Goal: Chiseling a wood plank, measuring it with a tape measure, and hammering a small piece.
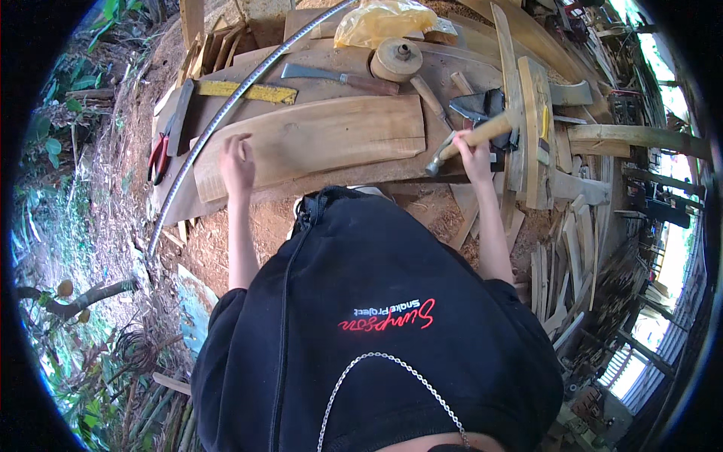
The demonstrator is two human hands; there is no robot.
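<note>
My right hand point(474, 157) is closed round a hammer point(488, 131), near its metal head. The head hangs over the near right side of the bench, and the wooden handle points up to the right. My left hand point(238, 157) is over the left end of a long, slightly curved wooden board point(324, 139). Its fingers are loosely bent and apart, and I see nothing in them. Whether they touch the board I cannot tell. Beyond the board lie a chisel point(339, 77) with a brown wooden handle and a round wooden mallet point(397, 60).
Red-handled pliers point(160, 157), a dark flat blade point(180, 119) and a yellow strip point(245, 91) lie at the left. A long thin curved metal strip point(226, 111) crosses the bench. Crumpled yellow plastic point(384, 21) is at the back. Upright planks point(536, 135) and wood offcuts point(576, 241) crowd the right.
</note>
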